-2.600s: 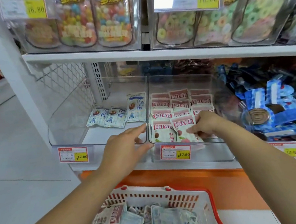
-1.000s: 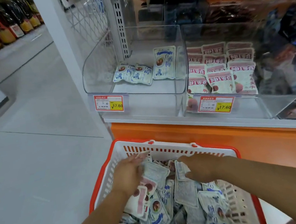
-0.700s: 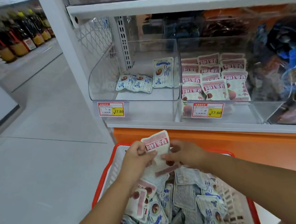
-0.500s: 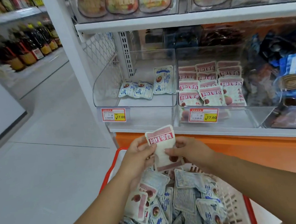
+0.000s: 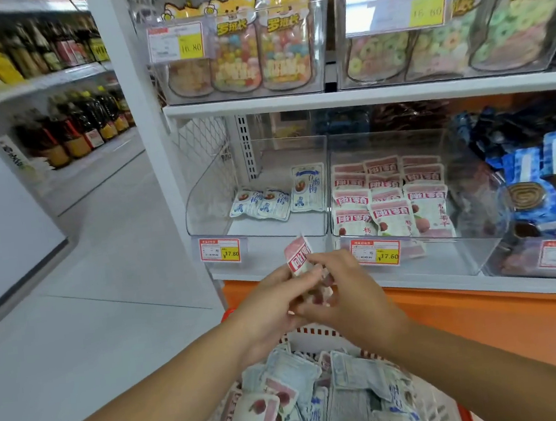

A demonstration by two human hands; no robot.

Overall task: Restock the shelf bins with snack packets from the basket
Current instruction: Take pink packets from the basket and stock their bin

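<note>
- Store shelving fills your view: 2 clear bins sit side by side on the lower shelf, and the basket (image 5: 313,332) of mixed packets is below your forearms.
- Your left hand (image 5: 269,303) and right hand (image 5: 347,292) both pinch a pink packet (image 5: 297,254), fingers curled around it. Whether a 2nd packet is tucked under it, I cannot tell.
- What changed: 1 second ago both hands were down in the basket. Half a second ago the packet faced you flat, just above the pile. Now it is higher and turned partly edge-on, in front of the divide between the 2 bins.
- For the task, that reads as picking finished and delivery under way.
- The right bin (image 5: 447,263) already holds matching pink packets (image 5: 388,214), while the left bin (image 5: 210,200) holds only 3 blue packets (image 5: 274,202).
- Steer right, past the 17.60 tag (image 5: 375,251), and lift over that bin's front lip.
</note>
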